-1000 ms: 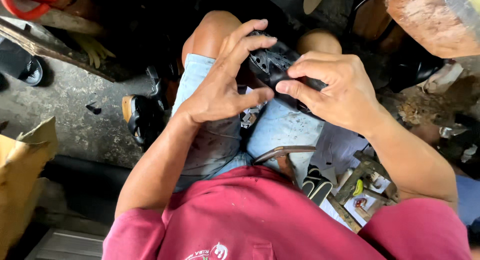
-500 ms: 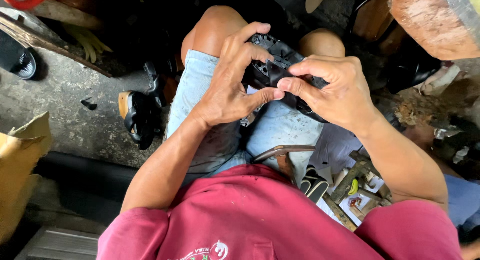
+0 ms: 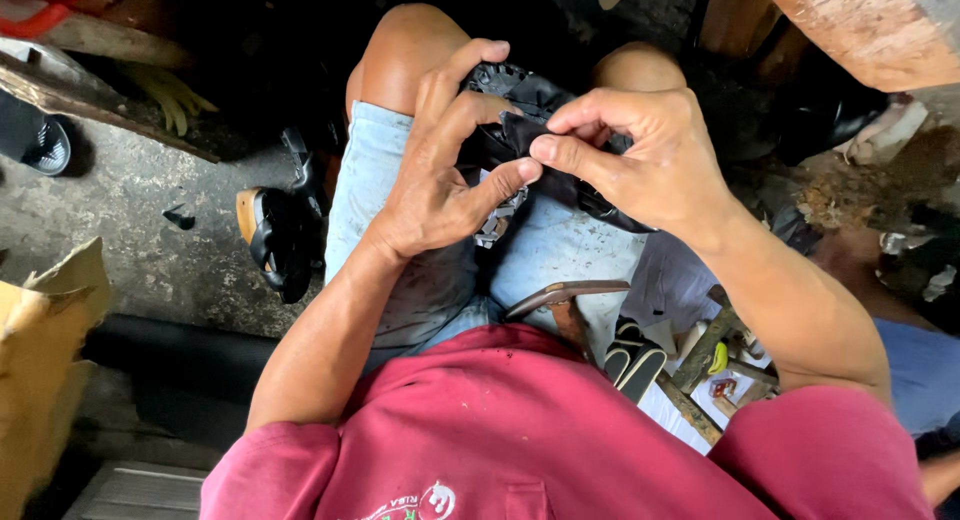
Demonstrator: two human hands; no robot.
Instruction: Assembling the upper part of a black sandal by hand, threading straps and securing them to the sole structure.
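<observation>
A black shoe [image 3: 520, 110] with a treaded sole rests on my lap, over light blue denim shorts [image 3: 560, 250]. My left hand [image 3: 440, 170] grips the shoe from the left, thumb stretched toward the right hand. My right hand [image 3: 640, 155] pinches a black flap of the shoe between thumb and forefinger. Both hands hide most of the shoe.
A black sandal with a tan sole [image 3: 275, 235] lies on the concrete floor to the left. Yellow gloves [image 3: 175, 95] lie by a wooden plank. A cardboard box [image 3: 40, 330] stands at the left edge. Black sandals [image 3: 635, 365], a curved strap [image 3: 560, 295] and wooden sticks lie at right.
My hands have drawn closer together on the shoe. The right thumb and forefinger now pinch a flap, and the left thumb has come over to meet them.
</observation>
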